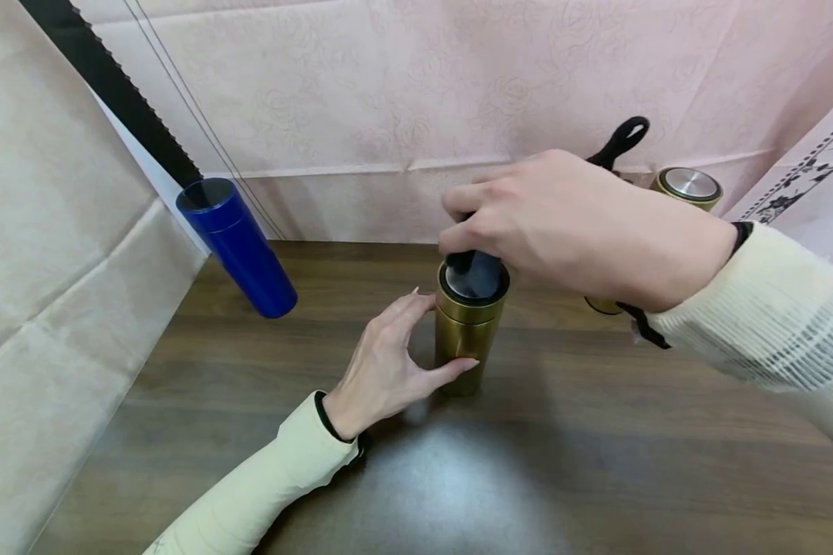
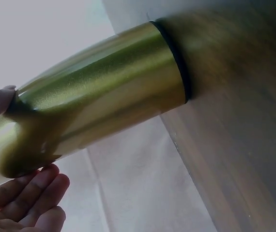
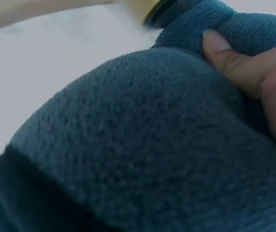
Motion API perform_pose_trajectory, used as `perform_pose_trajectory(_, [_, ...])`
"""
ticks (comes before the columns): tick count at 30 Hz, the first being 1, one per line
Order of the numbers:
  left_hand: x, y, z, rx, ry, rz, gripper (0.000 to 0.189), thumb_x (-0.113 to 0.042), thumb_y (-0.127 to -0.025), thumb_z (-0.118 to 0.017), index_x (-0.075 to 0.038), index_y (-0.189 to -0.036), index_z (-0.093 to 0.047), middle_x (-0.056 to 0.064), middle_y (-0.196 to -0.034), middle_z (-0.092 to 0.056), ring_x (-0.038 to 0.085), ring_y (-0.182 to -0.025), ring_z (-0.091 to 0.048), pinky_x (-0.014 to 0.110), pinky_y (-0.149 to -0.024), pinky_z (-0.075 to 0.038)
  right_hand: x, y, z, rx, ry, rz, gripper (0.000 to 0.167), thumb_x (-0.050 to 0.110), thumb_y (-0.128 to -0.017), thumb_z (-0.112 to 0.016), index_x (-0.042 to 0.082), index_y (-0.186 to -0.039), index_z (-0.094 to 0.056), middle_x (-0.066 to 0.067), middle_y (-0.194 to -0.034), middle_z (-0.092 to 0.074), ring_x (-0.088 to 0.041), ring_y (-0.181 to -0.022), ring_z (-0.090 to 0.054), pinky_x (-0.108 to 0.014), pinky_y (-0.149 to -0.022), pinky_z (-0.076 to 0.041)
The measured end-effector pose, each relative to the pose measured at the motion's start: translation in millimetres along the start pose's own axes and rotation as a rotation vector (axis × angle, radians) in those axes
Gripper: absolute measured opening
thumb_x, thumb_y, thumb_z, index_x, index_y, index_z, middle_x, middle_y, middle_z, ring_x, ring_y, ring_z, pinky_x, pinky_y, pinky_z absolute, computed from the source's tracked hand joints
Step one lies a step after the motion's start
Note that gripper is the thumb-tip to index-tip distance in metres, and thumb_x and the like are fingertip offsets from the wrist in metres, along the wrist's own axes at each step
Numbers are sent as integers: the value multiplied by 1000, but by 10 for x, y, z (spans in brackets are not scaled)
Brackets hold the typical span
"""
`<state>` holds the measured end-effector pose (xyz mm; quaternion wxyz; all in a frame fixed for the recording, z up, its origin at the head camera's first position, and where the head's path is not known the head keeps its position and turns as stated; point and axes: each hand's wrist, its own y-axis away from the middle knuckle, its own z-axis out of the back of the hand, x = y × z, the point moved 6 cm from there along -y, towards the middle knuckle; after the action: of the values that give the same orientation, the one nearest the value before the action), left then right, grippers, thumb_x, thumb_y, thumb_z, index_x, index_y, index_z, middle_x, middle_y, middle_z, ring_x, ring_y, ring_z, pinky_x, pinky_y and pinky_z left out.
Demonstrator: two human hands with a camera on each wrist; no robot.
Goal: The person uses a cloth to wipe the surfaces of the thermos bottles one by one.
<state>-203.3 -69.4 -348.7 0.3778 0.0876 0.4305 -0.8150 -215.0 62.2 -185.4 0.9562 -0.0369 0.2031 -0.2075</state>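
A gold vacuum flask [image 1: 468, 331] with a silver-topped lid stands upright on the wooden table. My left hand [image 1: 389, 362] holds its side, thumb in front and fingers round the back. In the left wrist view that hand's thumb and fingertips lie on opposite sides of the flask [image 2: 104, 82]. Over the lid, my right hand [image 1: 548, 223] grips a dark blue-grey fleecy cloth [image 3: 152, 125]. The right wrist view has the thumb pressed into the cloth, which bunches beside the flask's top [image 3: 160, 12]. Most of the cloth is hidden in the head view.
A blue flask [image 1: 243, 247] with an open top stands at the left back. Behind my right forearm is a second gold flask [image 1: 687, 185], partly covered. A black loop [image 1: 625, 142] shows beside it. Pale patterned fabric [image 1: 389, 92] hangs along the table's back edge.
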Motion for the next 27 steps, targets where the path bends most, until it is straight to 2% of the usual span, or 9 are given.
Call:
perform_pose_trajectory(3, [5, -2, -2, 4, -2, 11, 70, -43, -73, -91, -8, -126, -64, 2, -117, -71, 20, -116, -67, 35, -108, -52, -39, 54, 40, 58, -4, -47, 35, -4, -82, -72, 29, -91, -66, 7, -83, -48, -16, -72, -53, -41, -52, -50])
perform_pose_trajectory(6, [20, -4, -1, 11, -5, 20, 70, -43, -73, -92, -7, -126, -64, 3, -117, -72, 22, -118, -68, 37, -109, -52, -63, 126, 22, 62, 4, -43, 34, -3, -81, -74, 29, -88, -64, 8, -81, -45, -15, -71, -51, -38, -49, -46])
perform_pose_trajectory(11, [32, -1, 14, 20, -9, 39, 70, -42, -72, -92, -7, -125, -64, 4, -116, -72, 24, -122, -67, 40, -115, -47, -19, 191, 36, 42, -11, -14, 30, 15, -79, -86, 31, -83, -61, 11, -80, -43, -13, -72, -50, -36, -52, -47])
perform_pose_trajectory(15, [28, 1, 13, 26, -1, 42, 69, -41, -72, -92, -8, -125, -64, 2, -115, -72, 22, -120, -68, 38, -117, -45, 69, 159, 49, 30, -27, 23, 35, 6, -80, -81, 35, -89, -64, 13, -84, -45, -12, -75, -52, -37, -58, -50])
perform_pose_trajectory(18, [12, -8, 12, 28, 11, 28, 66, -40, -74, -91, -9, -125, -64, 1, -114, -72, 19, -115, -68, 35, -115, -46, 142, 77, 64, 4, -20, 46, 43, -5, -80, -70, 35, -92, -65, 12, -84, -46, -13, -75, -52, -38, -57, -50])
perform_pose_trajectory(21, [1, -17, 11, 33, 23, 22, 66, -40, -75, -90, -10, -126, -63, -1, -117, -70, 15, -112, -67, 32, -108, -51, 170, -13, 74, -19, -9, 45, 38, -4, -83, -69, 34, -88, -65, 10, -83, -47, -14, -71, -51, -38, -55, -48])
perform_pose_trajectory(24, [-2, -18, 13, 31, 27, 25, 66, -41, -75, -90, -10, -126, -62, -1, -117, -70, 14, -110, -66, 30, -101, -55, 128, -64, 65, -8, -10, 19, 38, -5, -84, -69, 32, -89, -67, 9, -84, -49, -15, -71, -53, -40, -55, -50])
perform_pose_trajectory(27, [3, -21, 9, 26, 25, 31, 65, -42, -75, -90, -10, -124, -63, -1, -114, -70, 15, -109, -67, 32, -102, -55, 45, -75, 44, 18, -20, -12, 38, -5, -82, -72, 31, -93, -69, 8, -86, -51, -16, -74, -56, -42, -56, -53])
